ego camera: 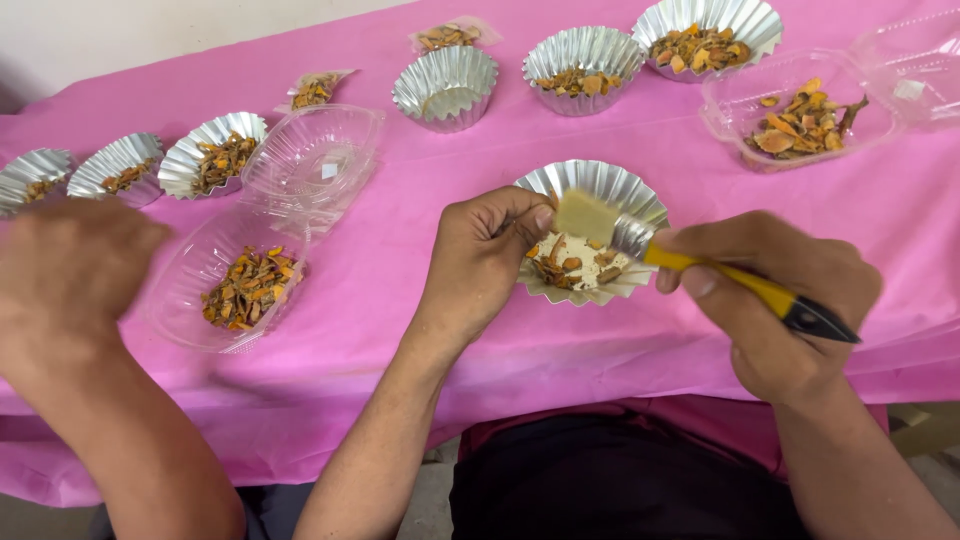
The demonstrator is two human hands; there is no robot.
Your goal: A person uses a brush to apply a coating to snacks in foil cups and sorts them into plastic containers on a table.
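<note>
pink tablecloth (620, 330) spans whole frame. clear plastic clamshell w/ orange-brown dried pieces (235, 285) at 9 o'clock, 2nd clamshell (800, 110) at 2. fluted foil cups (445, 85) in row along 12, more at 10. centre foil cup (600, 190), dried bits inside. left hand (480, 255) pinches its rim at 9 side. right hand (775, 300) at 3, clenched round yellow-handled brush (690, 265), bristles over cup. other person's blurred hand (75, 265) at 9.

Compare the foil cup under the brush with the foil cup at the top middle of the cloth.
The near cup holds orange-brown dried pieces; the far cup looks empty. The near cup is pinched by the left hand while the right hand holds a brush over it; the far cup stands untouched. Both are fluted silver foil.
</note>
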